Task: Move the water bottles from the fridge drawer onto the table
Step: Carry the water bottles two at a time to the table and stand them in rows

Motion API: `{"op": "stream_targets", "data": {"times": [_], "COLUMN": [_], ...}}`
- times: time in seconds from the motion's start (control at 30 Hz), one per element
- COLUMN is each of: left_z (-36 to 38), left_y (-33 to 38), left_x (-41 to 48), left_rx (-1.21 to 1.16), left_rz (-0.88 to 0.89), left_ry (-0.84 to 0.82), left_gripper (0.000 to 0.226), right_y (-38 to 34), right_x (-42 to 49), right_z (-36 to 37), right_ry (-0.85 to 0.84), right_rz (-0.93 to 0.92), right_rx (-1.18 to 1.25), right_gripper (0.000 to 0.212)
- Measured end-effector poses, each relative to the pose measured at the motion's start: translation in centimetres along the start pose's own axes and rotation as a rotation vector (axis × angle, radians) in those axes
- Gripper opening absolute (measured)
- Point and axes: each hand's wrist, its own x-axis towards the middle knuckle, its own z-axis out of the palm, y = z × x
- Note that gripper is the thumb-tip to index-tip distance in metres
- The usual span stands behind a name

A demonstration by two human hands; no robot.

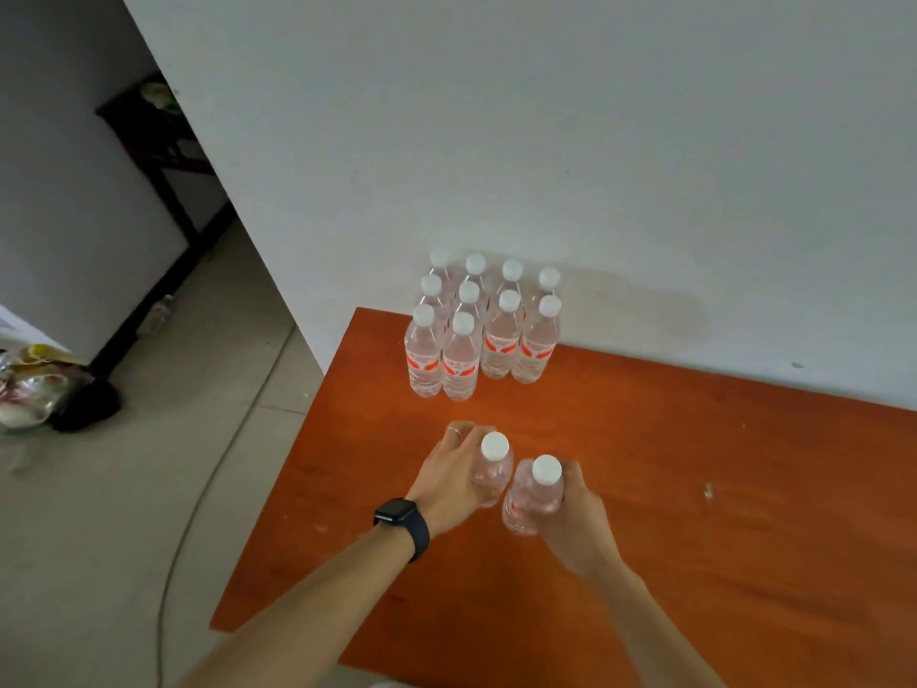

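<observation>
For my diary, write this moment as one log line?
left hand: holds clear plastic white-capped water bottle | right hand: holds second bottle | orange wooden table: bottle cluster standing

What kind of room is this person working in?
Likely a plain room in a home: an orange wooden table against a bare white wall, a tiled floor, and water bottles grouped on the table.

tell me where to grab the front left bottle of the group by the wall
Take the front left bottle round its labelled middle, coming from the front-left: it stands upright, with other bottles close on its right and behind.
</observation>
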Motion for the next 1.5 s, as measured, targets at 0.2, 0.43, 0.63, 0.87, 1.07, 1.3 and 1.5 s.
{"op": "stream_targets", "data": {"times": [0.2,0.43,0.63,0.87,1.07,1.3,1.5], "left_z": [-1.7,-3.0,-3.3,-6.0,-7.4,-7.4,-7.6], "left_y": [2.2,3.1,3.0,4.3,4.5,3.9,4.3], "left_x": [7.2,13.6,15.4,16.7,17.3,17.6,17.5], "left_rx": [-0.009,0.032,0.132,0.257,0.452,0.469,0.470], "left_rz": [-0.022,-0.014,-0.005,0.024,0.089,0.061,0.047], "left_ry": [0.088,0.120,0.097,0.044,0.033,0.033,0.022], "left_gripper": [0.052,0.087,0.086,0.040,0.031,0.028,0.031], "right_y": [-1.8,-3.1,-2.7,-1.0,-0.6,-1.0,-1.1], "right_x": [7.6,15.0,17.2,17.3,18.1,19.3,18.9], "right_z": [-2.0,-3.6,-3.4,-2.3,-0.5,-0.6,-0.3], "right_ry": [0.014,0.007,0.024,-0.085,-0.071,-0.124,-0.128], "right_rz": [-0.038,-0.063,-0.096,0.019,0.075,0.056,0.089], "right_rx": [0.011,0.105,0.192,0.143,0.153,0.140,0.169], "right_gripper": [0.065,0.074,0.084,0.088,0.076,0.077,0.081]}}
